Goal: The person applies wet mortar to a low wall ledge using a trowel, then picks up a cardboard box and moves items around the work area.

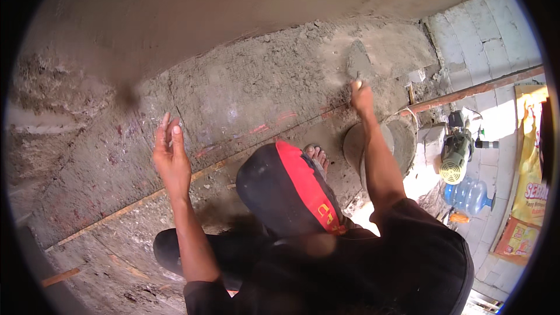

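Note:
My right hand [363, 99] grips the handle of a pointing trowel [358, 58], whose blade is coated in grey mortar and lies over the rough mortar surface [245, 87] near its right end. My left hand [173, 149] is raised at left with fingers apart, holding nothing, near the thin wooden strip [116, 214] along the mortar's edge. A grey bucket [357, 143] and a second round container of grey mix [402, 147] sit below my right hand, partly behind my forearm. My bent knee in black and red cloth and my bare foot [315, 154] are between my arms.
A smooth grey plastered surface [204, 0] spans the top. At right are white tiles [484, 35], a long wooden bar [472, 86], a greenish pump or motor [455, 157], a blue water jug [464, 192] and a yellow printed banner [528, 198].

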Tool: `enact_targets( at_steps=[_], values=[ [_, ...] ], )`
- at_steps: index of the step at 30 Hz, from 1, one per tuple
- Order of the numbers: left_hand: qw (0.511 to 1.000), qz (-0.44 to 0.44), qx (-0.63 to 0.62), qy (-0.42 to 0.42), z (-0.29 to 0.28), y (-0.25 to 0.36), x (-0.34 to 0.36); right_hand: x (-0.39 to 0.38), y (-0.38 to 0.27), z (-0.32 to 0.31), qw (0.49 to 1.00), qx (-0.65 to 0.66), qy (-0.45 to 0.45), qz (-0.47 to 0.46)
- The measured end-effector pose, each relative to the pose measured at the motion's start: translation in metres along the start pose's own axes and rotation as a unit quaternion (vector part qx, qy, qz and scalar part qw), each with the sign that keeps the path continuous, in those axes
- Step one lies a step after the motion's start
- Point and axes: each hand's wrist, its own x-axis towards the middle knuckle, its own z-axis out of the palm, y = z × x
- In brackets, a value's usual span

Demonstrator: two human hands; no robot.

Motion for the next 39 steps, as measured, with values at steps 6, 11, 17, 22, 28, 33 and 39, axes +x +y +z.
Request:
enact_targets(
  at_steps=[6,11,17,22,28,33,39],
  values=[
    [0.999,0.008,0.048,-0.019,0.028,0.016,0.005,0.127,0.021,0.004,0.994,-0.070,-0.077,0.039],
    [0.999,0.030,0.034,-0.001,0.042,0.021,0.012,0.069,-0.014,0.035,0.967,-0.139,-0.117,-0.177],
    [0.997,0.038,0.062,-0.002,0.036,0.019,0.012,0.014,-0.078,-0.015,0.963,-0.173,-0.117,-0.170],
    [0.998,0.060,0.008,-0.004,0.050,0.033,0.015,0.125,-0.019,-0.012,0.972,-0.050,-0.219,0.070],
    [0.997,0.070,0.016,0.031,0.023,0.034,0.011,0.016,-0.065,0.006,0.954,-0.132,-0.156,-0.221],
    [0.998,0.056,-0.005,0.021,0.029,0.031,0.005,0.057,-0.040,-0.027,0.962,-0.120,-0.226,-0.090],
    [0.997,0.066,-0.013,0.029,0.038,0.041,0.012,0.025,-0.058,-0.003,0.941,-0.148,-0.185,-0.243]
  ],
)
